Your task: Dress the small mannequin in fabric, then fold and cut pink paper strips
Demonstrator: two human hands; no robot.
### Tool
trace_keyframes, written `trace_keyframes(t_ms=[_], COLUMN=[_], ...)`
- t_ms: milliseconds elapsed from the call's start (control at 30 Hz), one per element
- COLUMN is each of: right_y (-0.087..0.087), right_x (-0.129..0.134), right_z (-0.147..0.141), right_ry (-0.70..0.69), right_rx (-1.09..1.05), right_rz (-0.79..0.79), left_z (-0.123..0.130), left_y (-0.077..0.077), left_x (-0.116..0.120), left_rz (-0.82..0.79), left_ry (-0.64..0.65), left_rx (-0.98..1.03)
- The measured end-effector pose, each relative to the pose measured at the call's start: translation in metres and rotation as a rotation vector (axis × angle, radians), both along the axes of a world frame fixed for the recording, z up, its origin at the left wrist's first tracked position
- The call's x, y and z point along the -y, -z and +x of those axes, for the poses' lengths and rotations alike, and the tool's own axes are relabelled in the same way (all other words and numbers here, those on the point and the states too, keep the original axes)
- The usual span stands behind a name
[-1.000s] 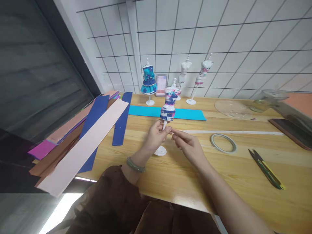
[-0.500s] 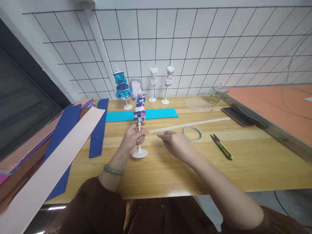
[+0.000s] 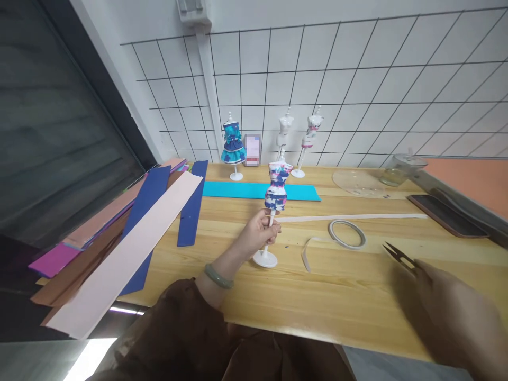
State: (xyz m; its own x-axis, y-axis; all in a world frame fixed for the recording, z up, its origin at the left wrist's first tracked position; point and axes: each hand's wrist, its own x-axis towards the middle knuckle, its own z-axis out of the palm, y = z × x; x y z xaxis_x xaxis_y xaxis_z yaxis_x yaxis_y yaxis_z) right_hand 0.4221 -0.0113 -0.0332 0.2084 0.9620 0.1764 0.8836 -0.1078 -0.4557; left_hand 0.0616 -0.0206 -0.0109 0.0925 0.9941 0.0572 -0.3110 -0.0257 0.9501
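The white wall with a dark-lined grid (image 3: 349,53) stands behind the patterned dress form (image 3: 277,185). The wooden table (image 3: 317,307) extends to both sides of the form. A dark panel (image 3: 59,132) rises at the form's far left; an orange surface (image 3: 476,180) lies at its far right. Stacked sheets, topped by a pale pink strip (image 3: 127,259), lie to its left; a turquoise strip (image 3: 234,190) lies flat behind it. The right hand (image 3: 456,307), right of the form and well apart from the left hand (image 3: 260,230), grips the snips (image 3: 397,257), blades parted. The left hand clamps the form's stem; base contact with the table cannot be determined. A tape roll (image 3: 362,241) lies right of the form, with a loose tape tail (image 3: 305,258) between them.

Relative to the preceding frame, the snips are transferred from the table to the right hand, which is farther from the form. The left-hand grip is unchanged. The tape tail is now visible.
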Motion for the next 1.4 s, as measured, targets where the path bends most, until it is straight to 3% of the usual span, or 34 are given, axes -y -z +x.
trace_keyframes(t_ms=[100, 167, 267, 400, 767, 967, 1400], right_y=[-0.020, -0.030, -0.037, -0.038, -0.034, -0.039, -0.037], right_x=[0.013, 0.024, 0.039, 0.044, 0.038, 0.039, 0.038], right_z=[-0.047, -0.090, -0.152, -0.193, -0.208, -0.208, -0.207], right_ry=[-0.022, -0.151, -0.400, -0.491, -0.502, -0.481, -0.461], right_rx=[-0.450, -0.737, -0.958, -1.081, -1.382, -1.557, -1.718], right_rz=[0.012, -0.049, -0.175, -0.225, -0.364, -0.518, -0.628], left_z=[0.003, 0.005, 0.005, 0.004, 0.006, 0.005, 0.004], left_y=[-0.003, -0.004, -0.002, 0.000, -0.006, -0.004, -0.005], left_x=[0.003, 0.005, 0.006, 0.006, 0.009, 0.009, 0.009], left_rz=[0.034, 0.055, 0.073, 0.090, 0.123, 0.113, 0.015], left_ry=[-0.004, -0.002, 0.034, 0.082, 0.064, 0.102, 0.161], left_rx=[-0.030, -0.040, -0.018, 0.044, 0.029, 0.054, 0.105])
